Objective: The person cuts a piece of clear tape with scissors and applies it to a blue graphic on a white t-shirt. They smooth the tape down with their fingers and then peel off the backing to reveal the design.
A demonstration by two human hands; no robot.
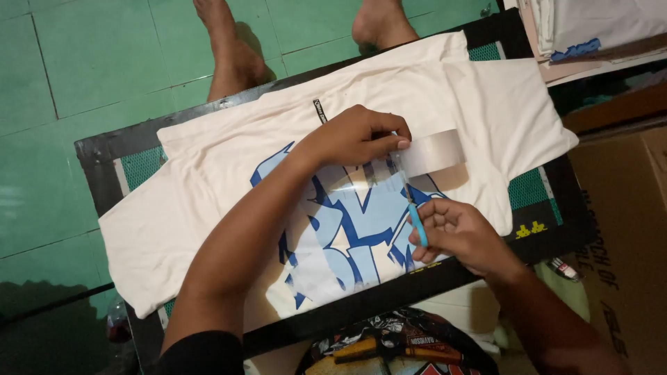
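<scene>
1. Cream shirt (208, 173) lies flat on a black-framed board (97, 156) over a green tiled floor (83, 62); bare floor lies to the left, while a cardboard box (625, 229) and stacked cloth (597, 24) crowd the right.
2. A strip of clear tape (434, 151), shiny and pale, stretches across the blue print (347, 229) on the shirt.
3. Left hand (354, 135) pinches the tape, fingers curled, pressing it to the cloth.
4. Right hand (455, 232), just below the tape, grips blue-handled scissors (415, 215) whose blades reach up to the strip.
</scene>
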